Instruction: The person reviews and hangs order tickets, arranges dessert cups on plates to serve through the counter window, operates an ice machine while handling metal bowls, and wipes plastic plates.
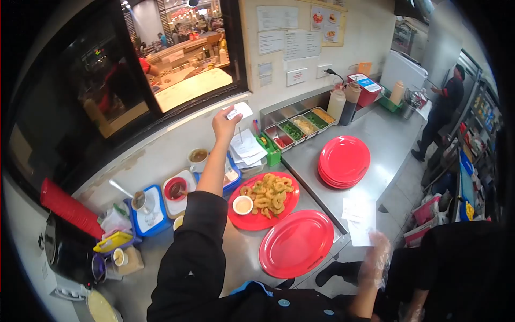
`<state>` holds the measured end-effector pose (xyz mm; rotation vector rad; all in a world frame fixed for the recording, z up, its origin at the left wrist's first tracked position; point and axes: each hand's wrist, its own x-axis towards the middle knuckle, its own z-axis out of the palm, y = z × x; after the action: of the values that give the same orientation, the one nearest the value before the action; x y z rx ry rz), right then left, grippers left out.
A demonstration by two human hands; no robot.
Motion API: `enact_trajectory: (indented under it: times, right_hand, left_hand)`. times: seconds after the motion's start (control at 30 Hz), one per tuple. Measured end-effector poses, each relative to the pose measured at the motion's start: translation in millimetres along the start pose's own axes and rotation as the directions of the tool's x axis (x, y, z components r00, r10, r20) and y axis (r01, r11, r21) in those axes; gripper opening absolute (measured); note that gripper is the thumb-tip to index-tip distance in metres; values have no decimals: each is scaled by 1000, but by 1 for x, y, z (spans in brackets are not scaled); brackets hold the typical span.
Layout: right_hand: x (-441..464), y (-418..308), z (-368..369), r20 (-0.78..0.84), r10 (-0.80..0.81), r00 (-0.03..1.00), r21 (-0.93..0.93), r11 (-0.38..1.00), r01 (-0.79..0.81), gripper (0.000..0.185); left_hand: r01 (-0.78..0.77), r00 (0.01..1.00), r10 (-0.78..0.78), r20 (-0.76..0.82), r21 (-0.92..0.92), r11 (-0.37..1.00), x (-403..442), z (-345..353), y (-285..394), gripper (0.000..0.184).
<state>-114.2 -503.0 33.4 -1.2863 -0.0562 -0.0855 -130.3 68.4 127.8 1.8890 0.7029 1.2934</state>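
Observation:
My left hand (224, 126) is raised near the wall, below the window, with its fingers closed on a small white paper slip (240, 111). Under it, a stack of paper slips (248, 146) sits on a spike. Low on the right, my right hand (377, 253), in a clear plastic glove, pinches white order slips (360, 220) over the counter's edge. Between my arms lies a red oval plate (296, 244) with nothing on it. Behind it, another red plate (233, 219) carries fried rings (272, 194) and a small cup of sauce (243, 205).
A stack of red plates (344, 161) stands on the steel counter. Metal pans of toppings (304, 126) and squeeze bottles (336, 104) line the wall. Blue trays (153, 212) hold sauce containers at left. A co-worker's dark clothing (456, 268) is close at right; another person (448, 102) stands farther back.

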Motion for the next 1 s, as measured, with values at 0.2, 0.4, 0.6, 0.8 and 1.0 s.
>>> enact_trajectory:
  times: [0.2,0.4,0.6,0.8,1.0]
  right_hand:
    - [-10,9,-10,-6,47,999,-146,988,-47,25]
    - [-24,-21,36,-21,120,993,-107,987,-121,25]
    - [-30,-46,46,65,243,968,29,969,-245,23]
    - [-31,-66,30,-20,135,991,85,987,-133,20]
    - [19,-72,-23,-47,121,991,113,987,-116,13]
  left_hand:
    - [163,979,-191,76,281,946,-50,42,-160,51]
    - [40,998,-11,-67,458,888,-83,27,-86,79]
    - [217,735,119,668,-397,892,-211,50,110,50]
    - [480,567,209,797,-526,702,-276,92,181,46]
    - [610,468,180,865,-464,643,-295,131,222,40]
